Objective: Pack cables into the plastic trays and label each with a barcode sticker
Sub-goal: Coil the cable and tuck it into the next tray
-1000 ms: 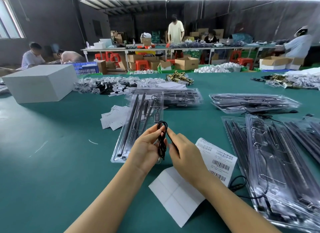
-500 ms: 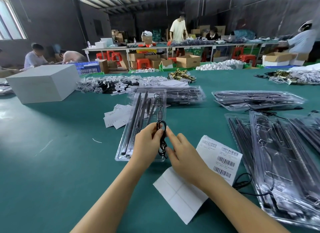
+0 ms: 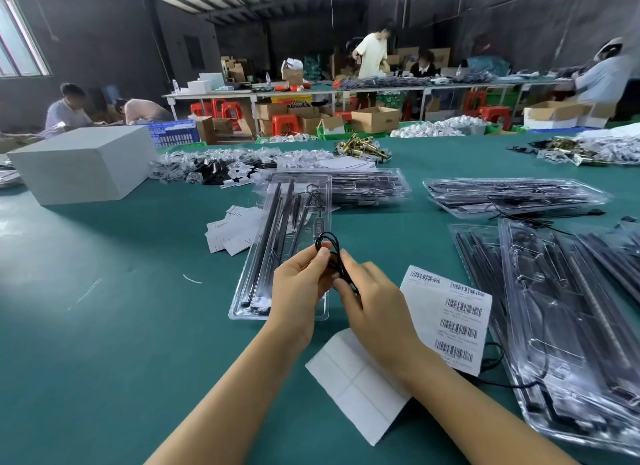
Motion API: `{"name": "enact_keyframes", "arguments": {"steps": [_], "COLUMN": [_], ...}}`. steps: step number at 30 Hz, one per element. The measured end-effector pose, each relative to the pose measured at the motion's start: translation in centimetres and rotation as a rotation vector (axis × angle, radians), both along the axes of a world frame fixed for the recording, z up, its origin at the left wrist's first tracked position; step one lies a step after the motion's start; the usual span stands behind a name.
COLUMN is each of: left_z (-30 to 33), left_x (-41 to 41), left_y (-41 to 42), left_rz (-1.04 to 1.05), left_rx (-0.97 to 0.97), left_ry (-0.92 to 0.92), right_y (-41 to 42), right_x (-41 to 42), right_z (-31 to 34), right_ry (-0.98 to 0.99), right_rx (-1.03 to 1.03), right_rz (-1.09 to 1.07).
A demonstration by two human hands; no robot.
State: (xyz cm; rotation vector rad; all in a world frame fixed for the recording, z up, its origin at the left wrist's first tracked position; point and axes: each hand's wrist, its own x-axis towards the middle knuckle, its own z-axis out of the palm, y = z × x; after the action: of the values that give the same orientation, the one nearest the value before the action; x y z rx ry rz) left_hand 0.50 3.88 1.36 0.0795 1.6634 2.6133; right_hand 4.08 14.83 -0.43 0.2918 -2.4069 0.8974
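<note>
Coiling a thin black cable (image 3: 329, 253) over the near end of an open plastic tray (image 3: 273, 256), my two hands meet at mid-counter. Left hand (image 3: 299, 288) pinches the small loop betw. thumb and fingertips; right hand (image 3: 372, 302) has fingers curled round the lower strands, which run down out of the loop and under that palm.

Key relation, as I read it: the tray lies directly below and just beyond both hands, its long axis running near-to-far and leaning slightly right at the far end. Long black strips fill its left side; an inline controller (image 3: 319, 229) and more cable sit along its right side, just past the loop. The left hand is over the tray itself, so it's the nearer one for setting the coil down; the right hand hangs off the tray's right edge. The drop looks short, mostly fwd and down.

Barcode sticker sheet (image 3: 453, 312) rests on the green counter (image 3: 104, 326) just right of the right hand, w/ a blank backing sheet (image 3: 356, 385) partly under that wrist. No sticker is visible on this tray yet, so labelling prob. comes next. More trays are stacked far and right.
</note>
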Motion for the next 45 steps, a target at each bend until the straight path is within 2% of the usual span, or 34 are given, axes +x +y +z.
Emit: {"name": "enact_keyframes", "arguments": {"steps": [5,9,12,14,19,23,28,33,38,45], "left_z": [0.2,0.2,0.2,0.3,0.6,0.4,0.3,0.4,0.2,-0.1], "left_x": [-0.1,-0.4,-0.7,-0.8,-1.6,-2.0,-1.8,-1.5,-1.8,-1.1], "left_y": [-0.4,-1.0,-1.3,-1.4,-2.6,-2.9,-2.4,-2.2,-2.0,-1.2], "left_rz": [-0.013,0.079,0.096,0.082,0.137,0.187,0.202,0.167,0.040,-0.080], "left_rx": [-0.095,-0.118,-0.134,-0.119,-0.021,-0.026,-0.036,-0.010,0.072,-0.077], "left_ry": [0.061,-0.016,-0.055,-0.052,-0.061,-0.054,-0.003,0.015,-0.100,0.033], "right_y": [0.0,-0.1,-0.3,-0.2,0.2,0.7,1.1,1.1,1.1,1.1], "right_x": [0.1,0.3,0.3,0.2,-0.1,-0.3,-0.4,-0.3,-0.4,-0.4], "right_z": [0.1,-0.2,-0.4,-0.4,0.3,0.9,1.3,1.5,1.5,1.3], "right_ry": [0.023,0.043,0.037,0.023,-0.026,-0.198,-0.331,-0.460,-0.463,-0.447], "right_rx": [0.078,0.272,0.274,0.198,-0.171,-0.485,-0.678,-0.747,-0.736,-0.712], "right_rz": [0.002,0.005,0.017,0.048,0.083,0.084,0.073,0.153,0.152,0.094]}}
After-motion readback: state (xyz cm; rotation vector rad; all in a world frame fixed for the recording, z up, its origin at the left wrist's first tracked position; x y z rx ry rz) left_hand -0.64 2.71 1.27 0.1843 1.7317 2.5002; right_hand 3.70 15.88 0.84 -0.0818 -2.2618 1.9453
